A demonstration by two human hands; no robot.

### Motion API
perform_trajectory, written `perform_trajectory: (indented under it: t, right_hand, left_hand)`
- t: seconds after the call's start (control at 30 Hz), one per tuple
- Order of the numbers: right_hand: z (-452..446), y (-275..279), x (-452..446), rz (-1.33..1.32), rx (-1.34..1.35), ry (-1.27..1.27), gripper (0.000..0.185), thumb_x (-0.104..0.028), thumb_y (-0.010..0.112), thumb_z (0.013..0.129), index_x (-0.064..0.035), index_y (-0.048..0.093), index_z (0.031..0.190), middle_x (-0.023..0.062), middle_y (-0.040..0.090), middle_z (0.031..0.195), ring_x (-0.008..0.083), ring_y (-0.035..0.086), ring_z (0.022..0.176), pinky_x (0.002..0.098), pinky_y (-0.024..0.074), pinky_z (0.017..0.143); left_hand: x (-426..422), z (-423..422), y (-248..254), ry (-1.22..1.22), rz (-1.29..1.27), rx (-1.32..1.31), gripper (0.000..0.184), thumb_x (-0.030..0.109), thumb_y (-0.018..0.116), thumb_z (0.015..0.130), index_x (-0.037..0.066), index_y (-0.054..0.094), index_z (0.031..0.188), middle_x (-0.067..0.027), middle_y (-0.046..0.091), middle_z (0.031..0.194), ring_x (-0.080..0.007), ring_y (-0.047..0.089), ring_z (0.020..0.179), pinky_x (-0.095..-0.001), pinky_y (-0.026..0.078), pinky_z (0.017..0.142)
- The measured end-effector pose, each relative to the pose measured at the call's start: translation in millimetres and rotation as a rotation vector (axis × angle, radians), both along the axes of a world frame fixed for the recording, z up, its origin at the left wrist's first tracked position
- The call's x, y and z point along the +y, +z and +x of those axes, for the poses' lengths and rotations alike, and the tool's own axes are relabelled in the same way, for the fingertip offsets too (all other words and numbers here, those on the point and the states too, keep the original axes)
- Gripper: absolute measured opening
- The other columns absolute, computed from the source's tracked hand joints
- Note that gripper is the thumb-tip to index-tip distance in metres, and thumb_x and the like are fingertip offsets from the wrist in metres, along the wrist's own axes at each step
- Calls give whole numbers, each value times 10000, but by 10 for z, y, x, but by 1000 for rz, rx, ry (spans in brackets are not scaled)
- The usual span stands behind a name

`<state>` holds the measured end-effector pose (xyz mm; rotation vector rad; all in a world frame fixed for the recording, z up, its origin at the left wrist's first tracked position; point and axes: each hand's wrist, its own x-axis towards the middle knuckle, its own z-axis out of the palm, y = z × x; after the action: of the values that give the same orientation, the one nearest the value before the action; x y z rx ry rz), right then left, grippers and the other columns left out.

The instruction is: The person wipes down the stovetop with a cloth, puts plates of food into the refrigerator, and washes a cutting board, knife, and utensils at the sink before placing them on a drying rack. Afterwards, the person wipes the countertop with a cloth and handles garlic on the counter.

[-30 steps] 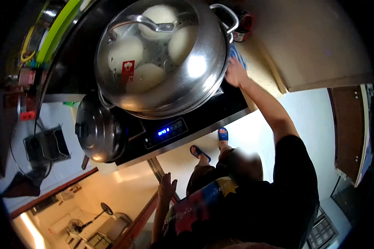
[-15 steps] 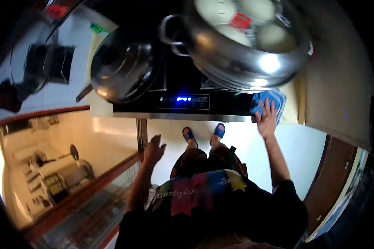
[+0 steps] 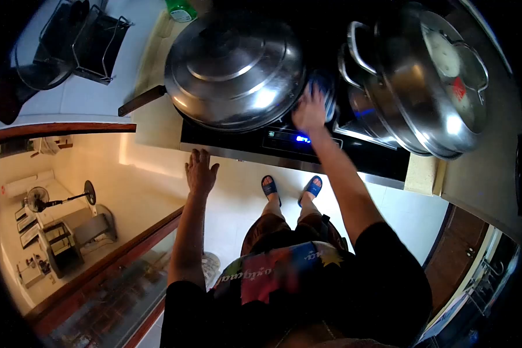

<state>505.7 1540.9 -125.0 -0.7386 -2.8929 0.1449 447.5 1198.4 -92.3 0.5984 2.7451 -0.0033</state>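
My right hand (image 3: 310, 112) presses on a blue striped cloth (image 3: 325, 90) on the black cooktop (image 3: 354, 152), in the gap between a lidded pan and a steamer. The cloth is partly covered by the hand and slightly blurred. My left hand (image 3: 200, 173) is empty, its fingers apart, at the front edge of the counter below the pan. The lidded metal pan (image 3: 238, 69) stands left of the cloth. On the right, the steel steamer pot (image 3: 412, 87) shows pale round buns (image 3: 443, 53) under its glass lid.
A dark pan handle (image 3: 142, 100) points left over the counter. A green bottle (image 3: 181, 10) stands behind the pan. Black wire racks (image 3: 101, 46) are at the upper left. A lit display (image 3: 301, 139) lies near the cooktop's front edge.
My right hand and the cloth have moved left from the cooktop's right end to between the pan and the steamer. My left hand has come up to the counter's front edge. The view has shifted left.
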Motion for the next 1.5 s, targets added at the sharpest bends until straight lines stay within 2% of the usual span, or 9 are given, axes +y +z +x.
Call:
perform_trajectory:
  t: [0.23, 0.3, 0.57, 0.73, 0.83, 0.97, 1.23, 1.4, 1.5]
  right_hand:
    - [-591, -17, 674, -929, -34, -178, 600, -357, 555, 803, -61, 448, 1313, 155, 330, 1414, 366, 222, 1340, 463, 235, 1078]
    - [-340, -176, 378, 25, -317, -146, 600, -463, 544, 806, -138, 484, 1306, 94, 239, 1483, 345, 213, 1354, 475, 202, 1088]
    - [255, -40, -61, 115, -55, -86, 533, -401, 455, 891, -169, 396, 1367, 108, 277, 1465, 360, 264, 1331, 518, 232, 1064]
    - [-502, 126, 592, -533, -428, -302, 559, -254, 531, 781, -115, 454, 1317, 119, 323, 1437, 314, 282, 1333, 496, 328, 1021]
    - [-89, 243, -6, 67, -410, -63, 539, -377, 446, 850, -137, 446, 1334, 91, 238, 1487, 297, 188, 1370, 466, 140, 1105]
    - [995, 193, -493, -92, -33, 94, 477, -373, 463, 900, -169, 449, 1331, 72, 304, 1457, 288, 204, 1363, 452, 149, 1108]
    - [3328, 11, 738, 106, 1, -471, 476, -342, 504, 895, -158, 440, 1329, 120, 377, 1405, 370, 317, 1299, 501, 264, 1049]
    - [3181, -17, 822, 117, 4, -672, 514, -384, 519, 868, -140, 460, 1317, 148, 393, 1388, 419, 351, 1244, 520, 274, 1025]
    - [2517, 45, -49, -62, 104, -402, 581, -290, 623, 808, -167, 432, 1342, 125, 314, 1445, 377, 243, 1336, 499, 196, 1077]
  left_hand:
    - [-195, -72, -367, -222, 12, 271, 548, 423, 539, 863, 26, 453, 1230, -222, 422, 1289, -318, 495, 1127, -461, 392, 939]
    - [-198, -129, -449, -265, -19, 259, 510, 413, 534, 868, 24, 490, 1195, -219, 433, 1280, -317, 500, 1118, -461, 399, 921]
    - [-52, -115, -234, -157, -57, 105, 587, 397, 561, 860, -31, 441, 1242, -288, 423, 1284, -352, 435, 1210, -448, 352, 991]
    - [-133, -112, -283, -204, -72, 125, 581, 389, 559, 863, -28, 442, 1251, -295, 414, 1286, -360, 444, 1195, -451, 357, 985]
    - [-180, -162, -456, -270, -97, 157, 556, 375, 579, 849, -4, 465, 1239, -280, 405, 1297, -351, 462, 1176, -440, 372, 971]
    - [-45, -123, -183, -217, -80, 80, 562, 358, 584, 844, 0, 449, 1255, -270, 409, 1297, -348, 477, 1152, -423, 392, 951]
    - [-26, -116, -157, -200, -66, 56, 605, 442, 499, 874, -8, 425, 1271, -310, 402, 1298, -402, 530, 1071, -459, 443, 882]
    - [-8, -112, -191, -232, -42, 114, 534, 433, 548, 845, -5, 493, 1146, -281, 484, 1167, -392, 579, 947, -448, 479, 806]
    - [-36, -146, -283, -256, -54, 144, 512, 408, 574, 830, 2, 504, 1134, -244, 507, 1087, -367, 595, 886, -449, 486, 772]
